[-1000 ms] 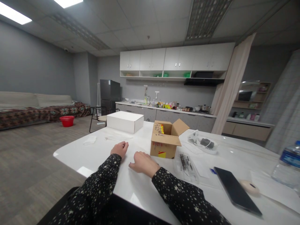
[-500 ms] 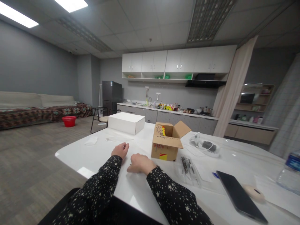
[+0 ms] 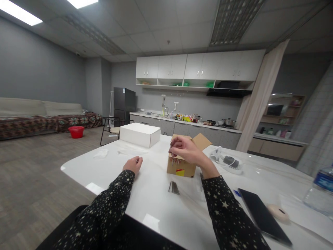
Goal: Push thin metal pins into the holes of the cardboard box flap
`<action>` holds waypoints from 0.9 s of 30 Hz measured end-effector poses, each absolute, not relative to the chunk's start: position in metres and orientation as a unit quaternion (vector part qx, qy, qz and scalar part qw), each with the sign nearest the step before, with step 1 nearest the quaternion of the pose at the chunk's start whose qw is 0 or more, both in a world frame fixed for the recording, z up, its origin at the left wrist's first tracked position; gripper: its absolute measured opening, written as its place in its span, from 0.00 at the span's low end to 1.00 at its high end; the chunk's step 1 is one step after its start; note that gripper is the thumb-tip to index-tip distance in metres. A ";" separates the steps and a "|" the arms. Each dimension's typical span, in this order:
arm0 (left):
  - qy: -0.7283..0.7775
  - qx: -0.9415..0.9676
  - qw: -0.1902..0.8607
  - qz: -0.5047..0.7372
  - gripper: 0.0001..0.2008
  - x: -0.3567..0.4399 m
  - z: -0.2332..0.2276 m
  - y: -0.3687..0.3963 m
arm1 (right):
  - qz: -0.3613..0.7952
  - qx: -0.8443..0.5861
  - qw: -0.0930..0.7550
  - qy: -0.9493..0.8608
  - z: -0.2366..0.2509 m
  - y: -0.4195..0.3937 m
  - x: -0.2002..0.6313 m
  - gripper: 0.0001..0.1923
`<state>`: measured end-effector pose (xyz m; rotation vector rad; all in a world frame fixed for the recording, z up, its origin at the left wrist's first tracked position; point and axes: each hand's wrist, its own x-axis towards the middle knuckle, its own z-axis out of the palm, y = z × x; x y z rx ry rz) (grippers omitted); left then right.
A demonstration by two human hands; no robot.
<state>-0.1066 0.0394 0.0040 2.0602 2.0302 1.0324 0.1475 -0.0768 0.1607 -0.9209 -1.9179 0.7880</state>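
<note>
While the left hand [image 3: 133,164] rested loosely curled on the white tabletop [image 3: 109,166], the right hand [image 3: 185,149] hovered with fingers pinched together over the open cardboard box [image 3: 182,167]; a small bundle of nails [image 3: 173,188] lay at the box's 6 o'clock.

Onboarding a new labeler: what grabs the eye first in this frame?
The right hand raised over the open cardboard box mid-table, fingers curled. The left hand rests on the white table, with a small bundle of thin dark metal pieces lying nearer the camera. A closed white box sits at the far edge.
</note>
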 end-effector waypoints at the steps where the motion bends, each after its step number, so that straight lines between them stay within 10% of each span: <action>1: 0.660 0.671 0.035 0.338 0.18 -0.106 0.004 0.039 | 0.306 -0.370 0.440 -0.759 0.163 -0.076 0.158 0.10; 27: 0.658 0.670 0.033 0.341 0.17 -0.101 0.008 0.034 | 0.235 -0.505 0.457 -0.694 0.136 -0.032 0.222 0.07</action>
